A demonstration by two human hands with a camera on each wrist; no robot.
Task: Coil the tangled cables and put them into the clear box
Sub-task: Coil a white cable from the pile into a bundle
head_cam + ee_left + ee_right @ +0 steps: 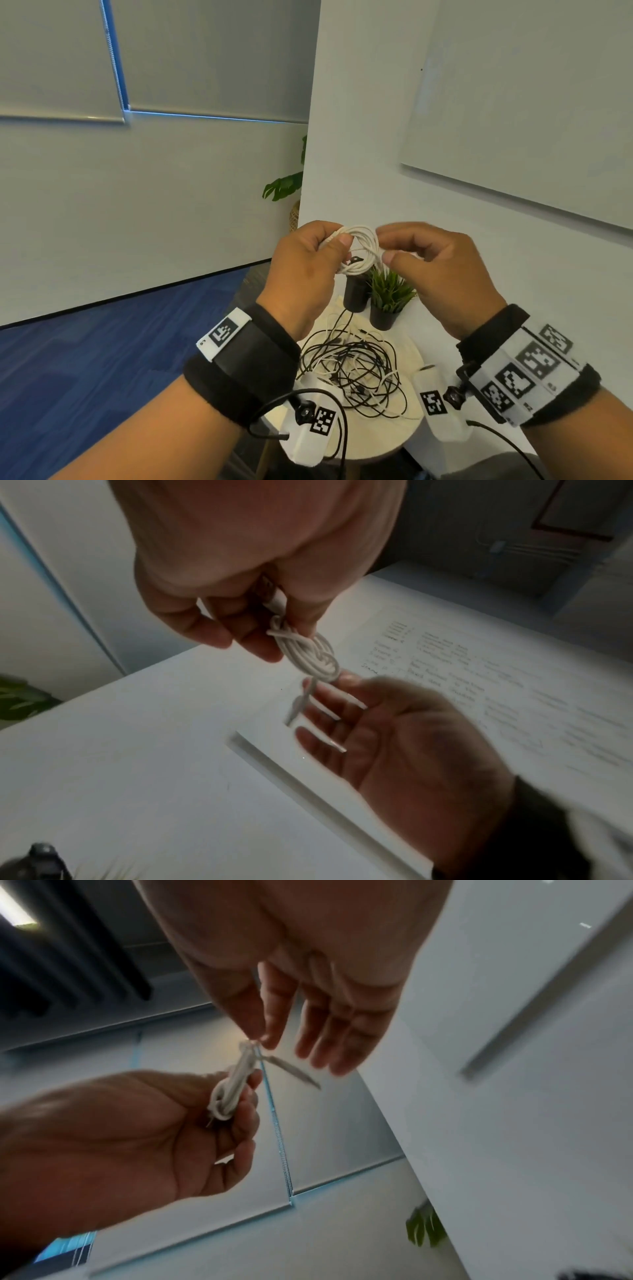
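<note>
Both hands are raised above the table with a small coil of white cable (363,248) between them. My left hand (337,236) grips one side of the coil (308,653) between thumb and curled fingers. Thumb and forefinger of my right hand (385,245) pinch the opposite side (255,1042), while its other fingers are stretched out. A short loose end with a plug (294,1070) sticks out of the coil. Below lies a tangle of black and white cables (352,373) on the round pale table (376,452). No clear box shows in any view.
Two small black pots, one with a spiky green plant (388,298), stand at the table's far side near the wall. A whiteboard (513,120) hangs on the right wall. Blue carpet (102,359) lies to the left. A leafy plant (284,185) stands behind the wall corner.
</note>
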